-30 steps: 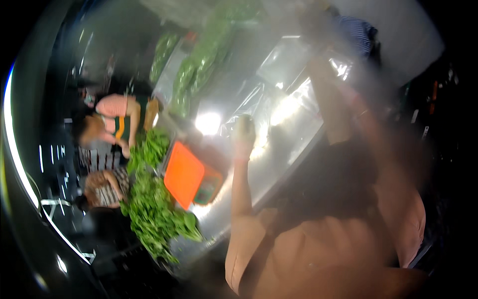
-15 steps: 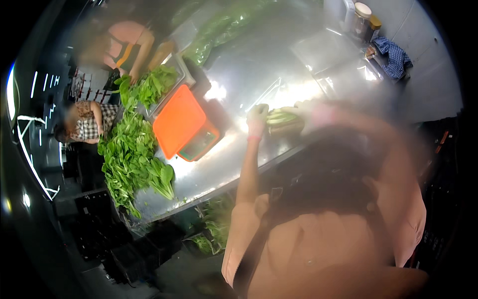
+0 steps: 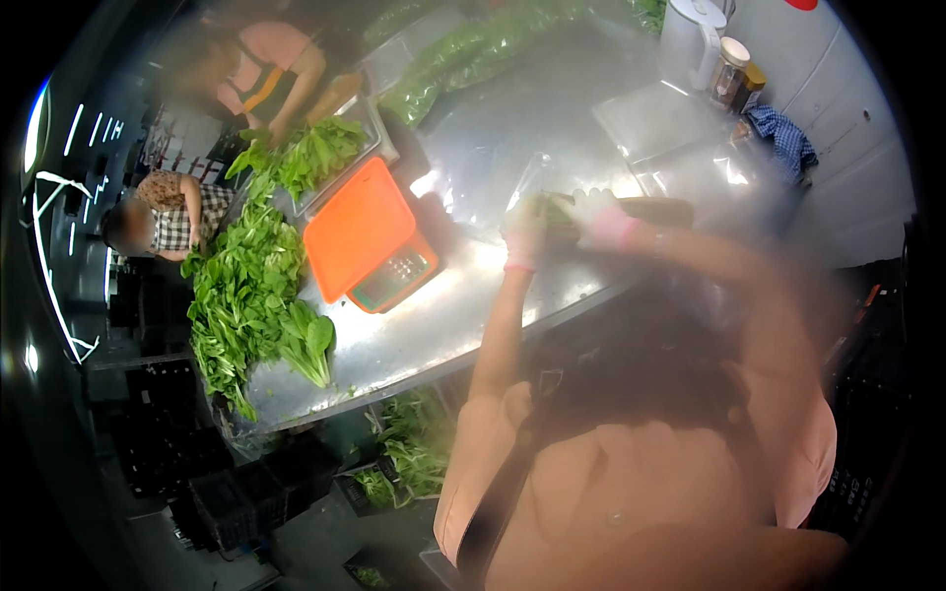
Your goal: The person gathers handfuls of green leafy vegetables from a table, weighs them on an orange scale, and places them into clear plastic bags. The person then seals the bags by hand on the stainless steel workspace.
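Observation:
Both my hands wear white gloves with pink cuffs and are close together over the steel table, near its front edge. My left hand (image 3: 525, 234), smeared by motion, is closed at the left end of a bunch of green vegetables (image 3: 562, 219). My right hand (image 3: 599, 217) grips the bunch from above, its fingers bent over it. Much of the bunch is hidden by the gloves and blur. To the right of my right hand, a long, dull greenish-brown shape (image 3: 662, 210) lies by my forearm; its kind is unclear. Clear plastic film (image 3: 532, 177) lies just beyond my left hand.
An orange-topped scale (image 3: 360, 231) stands left of my hands, beside a heap of leafy greens (image 3: 246, 286). Clear plastic bags (image 3: 641, 123), a white jug (image 3: 690, 39) and jars (image 3: 729, 69) are at the far right. Two people work at left; crates (image 3: 236, 497) stand below.
My hands have come closer together, the left moving right. The bunch, its pale stalks plain before, is now mostly covered. The whole view has shifted slightly.

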Demonstrator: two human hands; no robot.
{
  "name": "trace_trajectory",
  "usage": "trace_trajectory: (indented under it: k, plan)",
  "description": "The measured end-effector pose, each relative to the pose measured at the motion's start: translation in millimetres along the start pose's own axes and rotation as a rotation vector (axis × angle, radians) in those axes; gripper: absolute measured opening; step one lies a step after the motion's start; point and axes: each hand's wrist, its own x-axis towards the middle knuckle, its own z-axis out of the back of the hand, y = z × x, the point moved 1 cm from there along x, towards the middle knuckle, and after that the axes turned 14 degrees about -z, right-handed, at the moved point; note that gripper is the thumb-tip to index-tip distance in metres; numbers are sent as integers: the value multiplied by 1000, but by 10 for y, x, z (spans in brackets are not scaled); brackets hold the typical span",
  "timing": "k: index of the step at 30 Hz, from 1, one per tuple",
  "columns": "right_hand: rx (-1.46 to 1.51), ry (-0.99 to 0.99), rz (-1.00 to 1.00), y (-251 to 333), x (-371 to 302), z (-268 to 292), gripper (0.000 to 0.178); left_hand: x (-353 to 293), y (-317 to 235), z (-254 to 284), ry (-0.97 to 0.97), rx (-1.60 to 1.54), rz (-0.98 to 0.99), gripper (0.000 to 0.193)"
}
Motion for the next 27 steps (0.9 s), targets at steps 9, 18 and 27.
trace_trajectory:
  k: [9, 18, 27]
  plan:
    - [125, 31, -59, 267, 101, -49, 71, 6, -32, 78, -55, 99, -5, 15]
    - [460, -52, -202, 396, 318, -31, 87, -161, 138, 295, -325, 142, -75, 16]
    - [493, -119, -151, 475, 614, -515, 70, 57, -274, 358, 75, 179, -161, 25]
